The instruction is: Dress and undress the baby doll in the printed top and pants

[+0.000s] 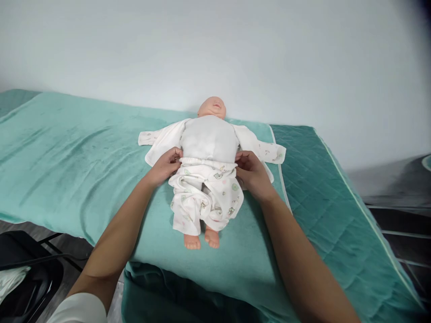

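A baby doll [208, 134] lies on its back on a teal blanket [77, 161], head toward the wall and bare feet toward me. It wears white patterned trousers [206, 193], and an open white jacket [161, 141] is spread under its grey cloth torso. My left hand [165, 165] grips the trousers' waistband at the doll's left-hand side of the picture. My right hand [252, 172] grips the waistband on the other side. Both hands are closed on the elastic edge at the doll's waist.
The blanket covers a table or bed that runs along a pale wall [235, 54]. A quilted darker teal cover [330, 202] lies at the right. A black chair [30, 269] stands at the lower left, below the bed's edge.
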`<state>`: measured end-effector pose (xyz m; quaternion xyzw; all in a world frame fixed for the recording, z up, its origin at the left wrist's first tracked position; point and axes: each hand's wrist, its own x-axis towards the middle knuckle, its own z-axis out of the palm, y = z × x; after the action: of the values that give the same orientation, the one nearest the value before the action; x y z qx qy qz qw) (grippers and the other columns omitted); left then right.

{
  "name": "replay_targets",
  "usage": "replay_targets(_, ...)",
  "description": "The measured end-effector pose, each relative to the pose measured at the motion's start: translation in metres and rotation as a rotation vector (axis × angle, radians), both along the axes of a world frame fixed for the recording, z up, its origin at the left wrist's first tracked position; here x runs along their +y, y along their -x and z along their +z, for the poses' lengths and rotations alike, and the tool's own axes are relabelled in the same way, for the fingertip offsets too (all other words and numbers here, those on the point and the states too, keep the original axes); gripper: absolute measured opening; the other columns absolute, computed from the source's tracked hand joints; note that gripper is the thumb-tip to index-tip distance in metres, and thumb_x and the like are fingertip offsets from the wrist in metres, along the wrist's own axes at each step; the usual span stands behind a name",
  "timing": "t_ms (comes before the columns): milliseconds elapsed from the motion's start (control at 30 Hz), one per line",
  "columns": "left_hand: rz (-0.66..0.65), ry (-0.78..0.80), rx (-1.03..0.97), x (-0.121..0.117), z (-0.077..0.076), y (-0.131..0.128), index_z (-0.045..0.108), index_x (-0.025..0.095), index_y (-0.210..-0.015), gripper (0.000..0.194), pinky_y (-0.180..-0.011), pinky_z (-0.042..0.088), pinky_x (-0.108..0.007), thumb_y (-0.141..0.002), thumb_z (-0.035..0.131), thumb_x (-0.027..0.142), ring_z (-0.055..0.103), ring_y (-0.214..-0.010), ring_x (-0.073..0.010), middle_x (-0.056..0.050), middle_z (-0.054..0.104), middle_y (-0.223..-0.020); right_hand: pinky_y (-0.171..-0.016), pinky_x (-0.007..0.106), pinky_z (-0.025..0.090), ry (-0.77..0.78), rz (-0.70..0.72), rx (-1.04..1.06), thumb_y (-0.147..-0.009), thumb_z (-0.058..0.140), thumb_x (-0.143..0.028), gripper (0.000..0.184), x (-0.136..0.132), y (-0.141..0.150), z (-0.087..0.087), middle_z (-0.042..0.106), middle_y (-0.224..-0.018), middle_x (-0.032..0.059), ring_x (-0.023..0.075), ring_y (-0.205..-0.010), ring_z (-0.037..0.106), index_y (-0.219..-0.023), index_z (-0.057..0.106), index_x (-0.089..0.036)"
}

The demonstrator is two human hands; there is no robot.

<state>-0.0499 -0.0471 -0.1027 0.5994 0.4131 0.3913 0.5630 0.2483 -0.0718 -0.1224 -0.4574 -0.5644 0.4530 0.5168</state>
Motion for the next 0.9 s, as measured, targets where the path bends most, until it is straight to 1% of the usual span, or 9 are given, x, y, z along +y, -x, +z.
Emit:
replay_targets(100,0.036,-0.11,0.01,-0.002,0.003,0.006,0.058,0.021,-0.092,0.016,-0.06,0.038,-0.023,-0.08,0.067,0.024,0.049,-0.072,-0.0114,-0.001,0.058,-0.092,-0.092,0.036,0.053,-0.165,-0.04,-0.11,-0.081,0.073,-0.028,0.032,-0.005,-0.003,0.002,0.059,-0.107,0.0026,0.0192,-0.101,0.059,-0.108,0.056,-0.029)
replay_targets(167,0.082,-0.266,0.018,-0.003,0.006,0.008,0.063,0.021,-0.091,0.015,-0.078,0.048,-0.027,-0.082,0.071,0.029,0.057,-0.097,-0.0168,-0.006,0.059,-0.112,-0.1,0.04,0.051,-0.296,-0.042,-0.202,-0.087,0.068,-0.028,0.024,-0.008,-0.003,0.004,0.056,-0.113,0.0044,0.0213,-0.111,0.057,-0.109,0.058,-0.029)
replay_targets(233,0.087,-0.382,0.03,-0.004,0.008,0.009,0.069,0.021,-0.095,0.018,-0.096,0.049,-0.032,-0.083,0.075,0.034,0.055,-0.118,-0.0219,-0.009,0.056,-0.125,-0.107,0.044,0.048,-0.402,-0.048,-0.277,-0.091,0.067,-0.028,0.018,-0.01,-0.003,0.007,0.052,-0.118,0.006,0.0235,-0.119,0.054,-0.107,0.061,-0.029)
replay_targets(300,0.031,-0.405,0.06,-0.003,0.01,0.009,0.072,0.023,-0.1,0.022,-0.104,0.047,-0.036,-0.084,0.077,0.037,0.053,-0.124,-0.0232,-0.01,0.054,-0.127,-0.113,0.048,0.045,-0.442,-0.039,-0.341,-0.093,0.068,-0.031,0.013,-0.013,-0.002,0.01,0.05,-0.121,0.0074,0.0254,-0.123,0.052,-0.105,0.063,-0.028)
replay_targets(433,-0.103,-0.369,0.148,-0.002,0.011,0.013,0.071,0.022,-0.098,0.025,-0.107,0.046,-0.037,-0.086,0.078,0.042,0.053,-0.125,-0.0239,-0.011,0.053,-0.129,-0.118,0.052,0.041,-0.413,0.039,-0.47,-0.091,0.074,-0.042,0.021,-0.017,-0.003,0.017,0.05,-0.126,0.0093,0.0287,-0.128,0.05,-0.102,0.065,-0.027)
replay_targets(533,-0.144,-0.388,0.195,-0.001,0.011,0.013,0.067,0.021,-0.095,0.027,-0.106,0.047,-0.036,-0.086,0.077,0.045,0.054,-0.123,-0.0235,-0.011,0.053,-0.129,-0.118,0.053,0.041,-0.429,0.071,-0.527,-0.089,0.076,-0.046,0.025,-0.017,-0.004,0.02,0.05,-0.13,0.0102,0.03,-0.13,0.049,-0.097,0.064,-0.026)
replay_targets(633,-0.154,-0.433,0.228,-0.003,0.013,0.01,0.062,0.02,-0.09,0.025,-0.101,0.047,-0.034,-0.091,0.072,0.043,0.056,-0.117,-0.0209,-0.01,0.056,-0.127,-0.114,0.051,0.044,-0.473,0.1,-0.552,-0.093,0.072,-0.044,0.023,-0.014,-0.004,0.021,0.051,-0.13,0.0109,0.0283,-0.127,0.052,-0.091,0.061,-0.024)
replay_targets(767,-0.067,-0.447,0.22,0.001,0.011,0.002,0.055,0.02,-0.088,0.027,-0.093,0.048,-0.032,-0.095,0.066,0.044,0.059,-0.107,-0.0199,-0.009,0.063,-0.115,-0.104,0.048,0.048,-0.519,0.072,-0.588,-0.099,0.064,-0.043,0.024,-0.009,0.003,0.025,0.059,-0.12,0.011,0.0264,-0.117,0.058,-0.087,0.056,-0.024)
replay_targets(900,0.131,-0.397,0.236,0.018,0.004,-0.009,0.051,0.023,-0.093,0.024,-0.077,0.044,-0.029,-0.096,0.062,0.043,0.055,-0.082,-0.0164,-0.001,0.06,-0.087,-0.086,0.041,0.048,-0.472,-0.039,-0.583,-0.102,0.056,-0.048,0.031,0.002,0.012,0.025,0.064,-0.099,0.0074,0.0225,-0.092,0.06,-0.083,0.051,-0.024)
